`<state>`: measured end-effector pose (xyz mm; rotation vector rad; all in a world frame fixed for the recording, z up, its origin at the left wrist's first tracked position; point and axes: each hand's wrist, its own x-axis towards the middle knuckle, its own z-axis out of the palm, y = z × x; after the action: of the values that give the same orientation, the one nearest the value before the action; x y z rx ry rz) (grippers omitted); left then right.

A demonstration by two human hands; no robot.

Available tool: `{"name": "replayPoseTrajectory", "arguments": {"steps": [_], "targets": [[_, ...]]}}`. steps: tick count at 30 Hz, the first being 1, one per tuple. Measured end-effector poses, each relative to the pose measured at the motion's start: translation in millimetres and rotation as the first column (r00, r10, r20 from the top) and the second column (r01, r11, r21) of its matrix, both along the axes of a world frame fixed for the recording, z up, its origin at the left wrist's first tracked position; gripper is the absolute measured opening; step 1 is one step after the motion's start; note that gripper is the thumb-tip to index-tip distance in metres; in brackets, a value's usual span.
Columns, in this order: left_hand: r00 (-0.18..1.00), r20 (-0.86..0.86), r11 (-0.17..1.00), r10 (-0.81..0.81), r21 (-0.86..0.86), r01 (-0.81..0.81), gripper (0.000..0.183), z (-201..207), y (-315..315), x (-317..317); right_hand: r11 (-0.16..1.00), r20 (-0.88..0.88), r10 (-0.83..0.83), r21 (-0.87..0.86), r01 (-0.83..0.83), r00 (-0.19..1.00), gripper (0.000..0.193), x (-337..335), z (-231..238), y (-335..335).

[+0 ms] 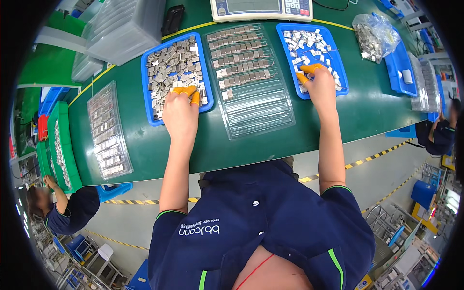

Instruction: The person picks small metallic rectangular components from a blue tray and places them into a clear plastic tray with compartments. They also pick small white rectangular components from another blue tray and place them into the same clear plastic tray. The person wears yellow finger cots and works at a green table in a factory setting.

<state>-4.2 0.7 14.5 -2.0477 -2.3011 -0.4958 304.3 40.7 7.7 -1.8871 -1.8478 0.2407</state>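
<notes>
My left hand [181, 111], with yellow finger cots on its fingertips, reaches into the near part of a blue tray [210, 99] heaped with small silver metal connectors [176, 63]. Its fingers are bent together among them, and what they pinch is hidden. Over a second blue tray [342, 67], my right hand [319, 84], also in yellow finger cots, curls its fingers at small white-and-metal pieces [314, 43]. Whatever it pinches is too small to name. Between the hands lies a clear plastic blister tray [256, 113]; its far rows hold connectors, one short row has begun nearer me, and the nearest grooves are bare.
Another filled blister tray [110, 130] lies to the left, near green bins [65, 145]. Stacked clear trays [125, 29] and a digital scale [261, 9] stand at the back. A bag of parts [372, 38] and a blue bin [401, 72] are at right. Co-workers sit at both sides.
</notes>
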Motion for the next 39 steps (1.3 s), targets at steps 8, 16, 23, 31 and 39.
{"name": "replayPoseTrajectory", "arguments": {"steps": [8,16,23,31,39], "targets": [[0.989,-0.019,0.989,-0.146,0.026,0.147,0.019,-1.4,-3.8,-6.1,0.997,0.276,0.054,-0.059,-0.039,0.96,0.022,-4.2,6.7,7.2],[0.967,-0.025,0.966,-0.255,-0.041,0.254,0.014,-5.5,6.8,-20.1,0.996,0.108,0.059,0.062,-0.066,0.992,0.018,3.3,-3.9,2.3],[0.22,0.974,0.999,-0.049,0.051,-0.002,0.023,7.8,-2.1,-7.7,0.997,0.033,-0.033,0.075,0.031,0.999,0.018,0.7,2.9,2.2],[-0.084,0.995,0.977,0.052,-0.033,0.213,0.028,8.6,-22.8,28.0,0.975,-0.866,0.126,0.017,-0.223,0.484,0.019,-73.0,34.9,-34.3],[-0.07,0.998,0.977,0.006,0.009,0.215,0.026,5.7,-29.1,33.2,0.917,-0.937,0.01,-0.131,-0.378,0.349,0.019,-94.9,31.0,-42.9]]}}
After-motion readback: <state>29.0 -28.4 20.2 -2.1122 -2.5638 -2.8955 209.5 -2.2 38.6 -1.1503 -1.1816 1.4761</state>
